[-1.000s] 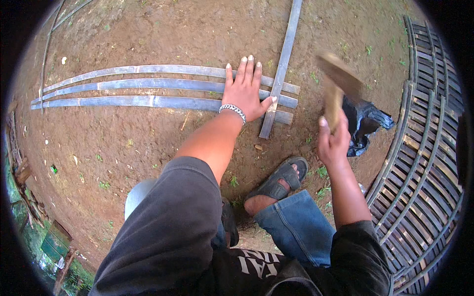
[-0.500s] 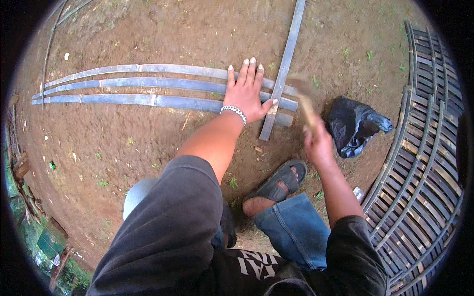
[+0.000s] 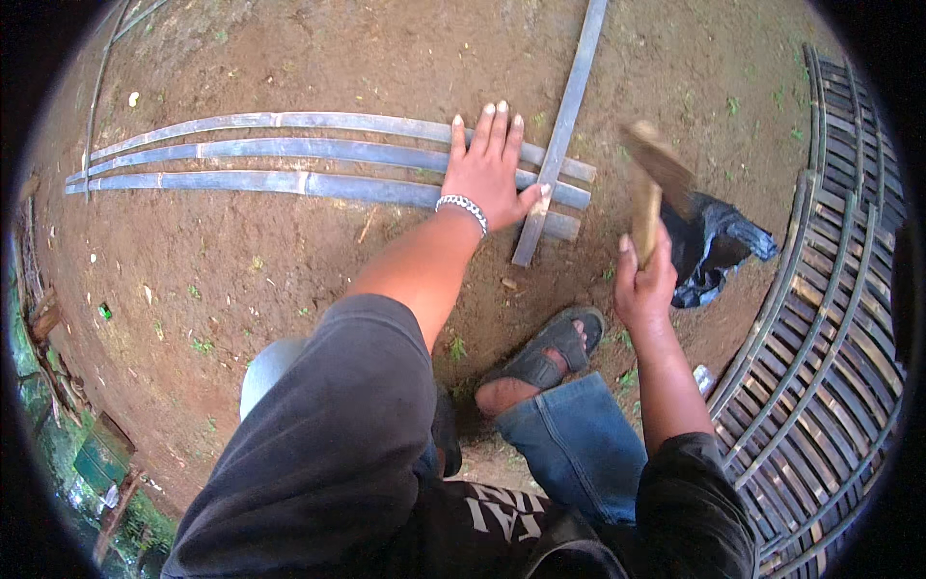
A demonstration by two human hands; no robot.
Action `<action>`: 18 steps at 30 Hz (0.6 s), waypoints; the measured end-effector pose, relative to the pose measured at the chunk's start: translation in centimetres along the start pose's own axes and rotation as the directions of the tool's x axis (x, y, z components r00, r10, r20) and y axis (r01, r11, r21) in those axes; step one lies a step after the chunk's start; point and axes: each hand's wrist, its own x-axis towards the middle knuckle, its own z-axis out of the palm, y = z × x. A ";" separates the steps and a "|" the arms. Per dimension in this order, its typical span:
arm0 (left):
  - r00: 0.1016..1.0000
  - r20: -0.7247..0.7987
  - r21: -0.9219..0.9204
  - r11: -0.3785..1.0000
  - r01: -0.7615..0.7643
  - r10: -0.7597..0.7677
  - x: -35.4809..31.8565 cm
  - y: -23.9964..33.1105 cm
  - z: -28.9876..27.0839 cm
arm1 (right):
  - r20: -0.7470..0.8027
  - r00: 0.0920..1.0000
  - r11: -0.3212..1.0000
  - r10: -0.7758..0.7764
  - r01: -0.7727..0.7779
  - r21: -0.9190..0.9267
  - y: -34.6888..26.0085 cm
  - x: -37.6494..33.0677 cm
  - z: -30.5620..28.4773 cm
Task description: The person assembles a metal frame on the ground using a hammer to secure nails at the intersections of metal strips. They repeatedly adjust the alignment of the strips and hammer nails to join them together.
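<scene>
Grey slats [image 3: 318, 149] lie under the spread left hand [image 3: 487, 180], the right hand [image 3: 644, 287] clenched round a hammer-like tool [image 3: 646, 212], apparently mid-hammering, any next blow needing careful aim.

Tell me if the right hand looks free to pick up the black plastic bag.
Probably not: the right hand grips a wooden-handled tool, though the black plastic bag lies close by.
</scene>
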 end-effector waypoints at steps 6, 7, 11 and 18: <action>0.999 0.038 -0.035 0.999 -0.005 0.007 -1.0 0.8 0.2 | 0.228 0.970 0.988 0.087 -0.056 -0.142 1.6 -2.0 1.3; 0.999 0.032 -0.039 0.999 -0.005 0.006 -0.8 0.8 0.0 | 0.366 0.905 0.970 0.218 -0.158 -0.187 2.5 -2.2 1.3; 0.999 0.045 -0.002 1.000 0.001 -0.001 -0.9 0.3 0.0 | 0.051 0.997 0.998 0.056 -0.056 -0.001 -0.1 -0.6 -0.4; 0.998 0.059 -0.050 0.999 0.001 0.002 -0.6 0.7 -0.4 | 0.391 0.914 0.976 0.108 -0.024 -0.215 2.6 -1.9 1.8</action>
